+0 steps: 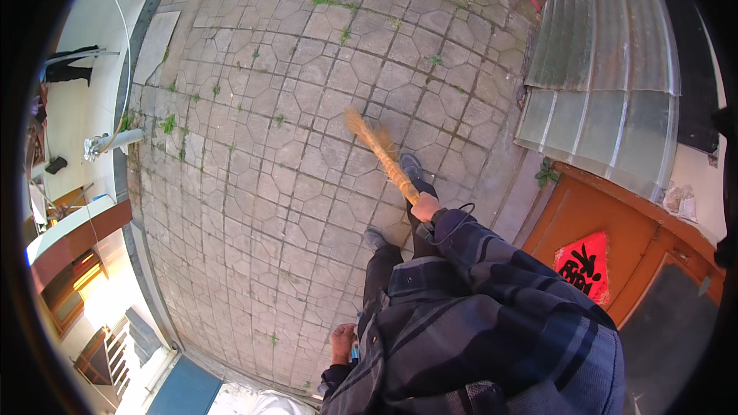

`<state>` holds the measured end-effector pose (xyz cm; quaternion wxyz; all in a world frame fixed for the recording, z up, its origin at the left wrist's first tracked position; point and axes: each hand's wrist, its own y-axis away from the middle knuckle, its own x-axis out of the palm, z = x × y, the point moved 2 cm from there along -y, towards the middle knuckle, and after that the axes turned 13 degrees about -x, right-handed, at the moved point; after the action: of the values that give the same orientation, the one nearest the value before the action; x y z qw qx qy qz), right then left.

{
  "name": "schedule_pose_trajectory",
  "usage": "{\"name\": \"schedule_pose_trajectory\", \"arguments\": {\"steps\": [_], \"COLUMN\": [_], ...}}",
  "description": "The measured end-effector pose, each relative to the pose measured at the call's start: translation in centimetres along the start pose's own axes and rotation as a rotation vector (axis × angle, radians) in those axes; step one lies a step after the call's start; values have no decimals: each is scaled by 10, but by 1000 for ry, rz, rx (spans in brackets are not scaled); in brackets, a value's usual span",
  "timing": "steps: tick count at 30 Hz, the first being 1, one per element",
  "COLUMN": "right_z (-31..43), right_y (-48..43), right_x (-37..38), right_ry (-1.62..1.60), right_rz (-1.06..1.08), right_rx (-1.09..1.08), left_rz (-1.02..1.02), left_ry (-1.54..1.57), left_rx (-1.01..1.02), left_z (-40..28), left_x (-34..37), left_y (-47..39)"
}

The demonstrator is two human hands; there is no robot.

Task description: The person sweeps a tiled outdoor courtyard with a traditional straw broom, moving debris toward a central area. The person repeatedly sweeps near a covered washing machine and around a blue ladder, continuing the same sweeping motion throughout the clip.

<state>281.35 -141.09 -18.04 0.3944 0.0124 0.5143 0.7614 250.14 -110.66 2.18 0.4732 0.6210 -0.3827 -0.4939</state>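
My right hand [425,207] grips the bound handle end of a straw hand broom [386,158]. The broom slants away from me towards the upper left, its blurred bristles at or just above the paving. My shoes [411,166] stand on the paving beside it, one ahead of the other. Low by my left side hangs my left hand [343,339], with its fingers curled. Whether anything lies inside those fingers is hidden. A small light-blue item [355,351] shows between that wrist and my plaid jacket [426,323].
Patterned paving tiles [259,184] with weeds in the joints spread ahead and left. On the right stand a corrugated translucent panel [605,52] and an orange-brown door [576,202] bearing a red paper sign [583,268]. A pipe [118,143] juts from the left wall.
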Motion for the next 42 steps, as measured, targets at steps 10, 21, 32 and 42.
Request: {"name": "schedule_pose_trajectory", "arguments": {"steps": [10,21,32,42], "right_z": [-99,-40,237,300], "right_y": [-48,-254,-69,-94], "right_x": [-159,-98,137,148], "right_ry": [-14,969,470,388], "right_rz": [-264,230,190,308], "right_rx": [-7,-404,-323,-378], "left_rz": [-29,-8,-16,35], "left_ry": [6,325,610,864], "left_rx": [-20,-197,-177,-219], "left_z": [-35,40,90,135], "left_x": [19,35,-46,-115], "left_y": [-3,12,-21,-49]}}
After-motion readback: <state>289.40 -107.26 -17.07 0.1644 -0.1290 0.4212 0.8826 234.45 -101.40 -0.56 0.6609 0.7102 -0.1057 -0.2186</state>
